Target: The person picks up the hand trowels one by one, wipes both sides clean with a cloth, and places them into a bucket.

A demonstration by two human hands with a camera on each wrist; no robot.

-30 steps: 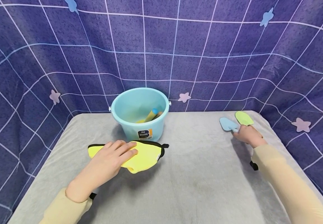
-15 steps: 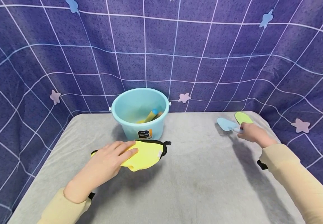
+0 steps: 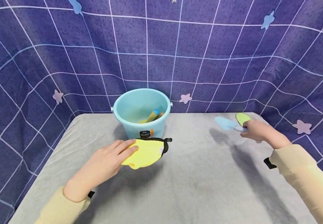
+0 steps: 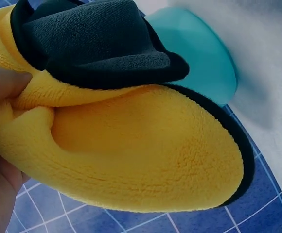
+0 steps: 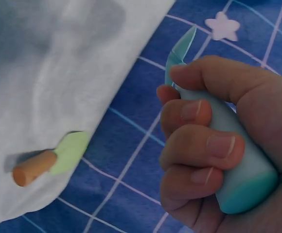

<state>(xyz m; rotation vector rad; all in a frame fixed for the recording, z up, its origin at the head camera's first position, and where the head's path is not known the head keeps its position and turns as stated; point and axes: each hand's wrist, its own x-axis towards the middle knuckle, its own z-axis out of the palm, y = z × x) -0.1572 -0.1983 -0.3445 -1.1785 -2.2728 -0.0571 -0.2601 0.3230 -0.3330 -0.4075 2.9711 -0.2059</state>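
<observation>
My left hand grips a folded yellow cloth with black edging, held up in front of the bucket. In the left wrist view the cloth shows a plush yellow side and a dark grey side. At the far right, my right hand has its fingers curled round the handle of a light blue toy trowel, raised over the table. The right wrist view shows its pale handle with a teal end. A green trowel with an orange-brown handle lies on the table.
A light blue bucket stands at the back, left of the middle, with a yellow stick with a blue end and other items inside. Grey cloth covers the table. A purple gridded curtain encloses the back and sides.
My right hand has lifted the blue trowel off the table and drawn it slightly right, away from the green one. The cloth in my left hand has shifted only a little.
</observation>
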